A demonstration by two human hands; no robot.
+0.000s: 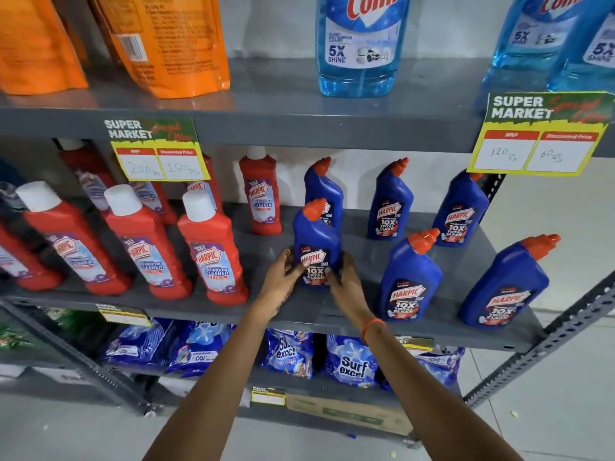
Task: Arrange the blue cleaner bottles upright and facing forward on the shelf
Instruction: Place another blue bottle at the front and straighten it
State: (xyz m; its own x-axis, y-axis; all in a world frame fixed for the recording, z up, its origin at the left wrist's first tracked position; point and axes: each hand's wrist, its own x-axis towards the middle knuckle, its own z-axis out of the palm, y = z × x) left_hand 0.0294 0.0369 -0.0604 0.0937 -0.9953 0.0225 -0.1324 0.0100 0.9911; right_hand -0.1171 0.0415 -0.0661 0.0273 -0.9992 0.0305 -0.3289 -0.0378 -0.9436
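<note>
Blue bottle [316, 247] at the shelf [299, 311] front, upright, label forward: you are clasping its lower body between left hand [283, 274] and right hand [346, 277], fingers curled round each side, probably squaring it against its neighbours.

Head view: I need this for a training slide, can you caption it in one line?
Both hands, left hand and right hand, steady an upright blue Harpic bottle on the grey shelf.

Red bathroom cleaner bottles [213, 247], orange pouches [173, 41], detergent packets [352, 361], price tags [159, 154]
</note>
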